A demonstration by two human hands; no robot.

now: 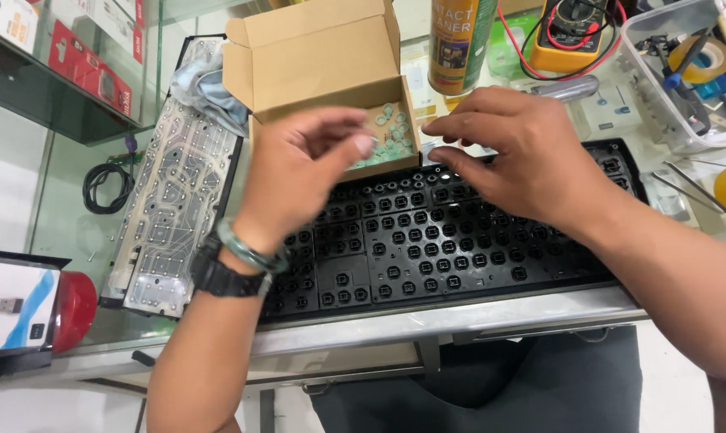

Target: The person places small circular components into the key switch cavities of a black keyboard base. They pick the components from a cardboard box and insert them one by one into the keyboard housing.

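Nearest the camera, the person's forearms reach over the metal edge of a glass counter (459, 317); the left wrist carries a black watch (226, 277) and a green bangle (250, 252). The left hand (299, 172) is raised palm-inward, thumb and forefinger pinched near a small pale piece at the fingertips (365, 144), probably a rubber dome, though it is too small to be sure. The right hand (523, 152) hovers with fingers loosely curled and tips drawn toward the left; whether it holds anything cannot be told. Both hands meet above the upper edge of an opened black keyboard frame (427, 240), which lies flat with its rows of key sockets facing up, so each socket is reachable from above. Just behind it stands an open cardboard box (315, 56) containing pale green rubber domes (391, 132), close by the fingers. Left of the frame lies the transparent membrane circuit sheet (174, 192), with a grey cloth (206, 84) at its far end. Behind are a spray can (459, 44), a yellow multimeter (571, 32) and a clear plastic tub (683, 72).
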